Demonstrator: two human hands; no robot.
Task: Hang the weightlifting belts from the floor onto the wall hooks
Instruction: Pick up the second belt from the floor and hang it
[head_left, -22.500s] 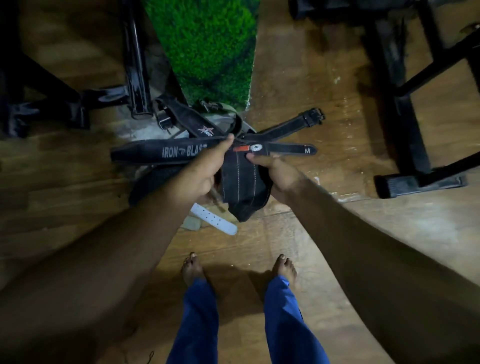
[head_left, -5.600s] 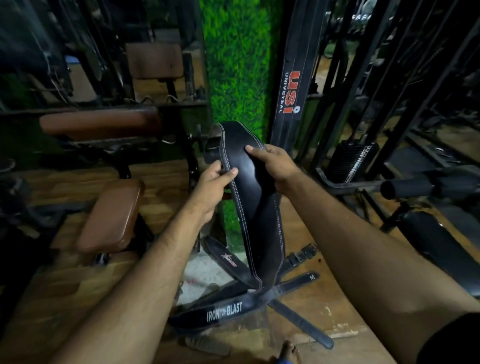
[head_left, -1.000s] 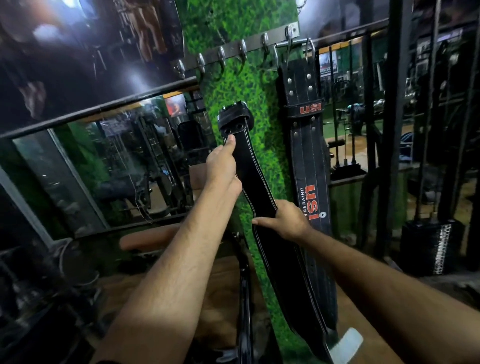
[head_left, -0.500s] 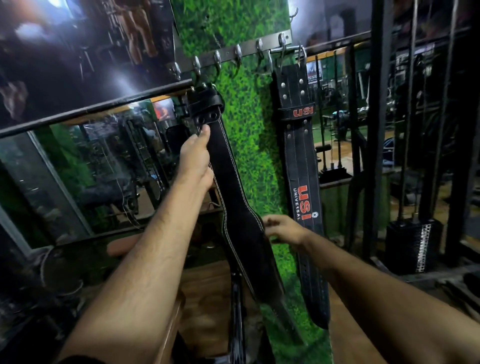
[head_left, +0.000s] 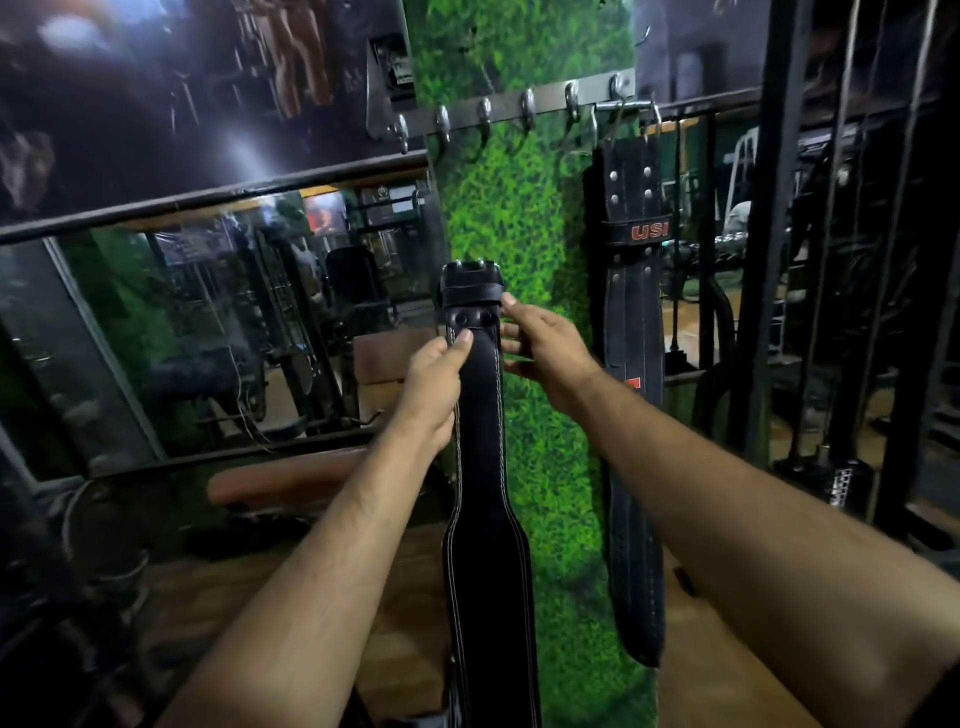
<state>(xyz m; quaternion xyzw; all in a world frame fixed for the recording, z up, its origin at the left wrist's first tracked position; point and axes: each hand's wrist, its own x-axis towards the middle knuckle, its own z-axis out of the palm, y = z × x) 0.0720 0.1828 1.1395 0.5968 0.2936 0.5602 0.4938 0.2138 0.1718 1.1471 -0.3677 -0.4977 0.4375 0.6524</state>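
I hold a black leather belt with white stitching (head_left: 485, 519) upright in front of a green grass-covered wall panel, its buckle end at the top. My left hand (head_left: 434, 384) pinches the strap just below the buckle, thumb on the front. My right hand (head_left: 540, 343) touches the belt's right edge by the buckle loop with its fingertips. A metal rail of hooks (head_left: 498, 111) runs across the wall above, well clear of the buckle. A second black belt marked USI (head_left: 631, 364) hangs from the rightmost hooks.
A large mirror (head_left: 223, 322) fills the wall to the left, with a brown padded bench (head_left: 280, 480) below it. Black machine frames and posts (head_left: 769, 260) stand close on the right. The floor is wood.
The buckle end has come down and right, away from the leftmost hooks. My right hand has risen from the belt's middle to the buckle, and my left hand has regripped just below it.
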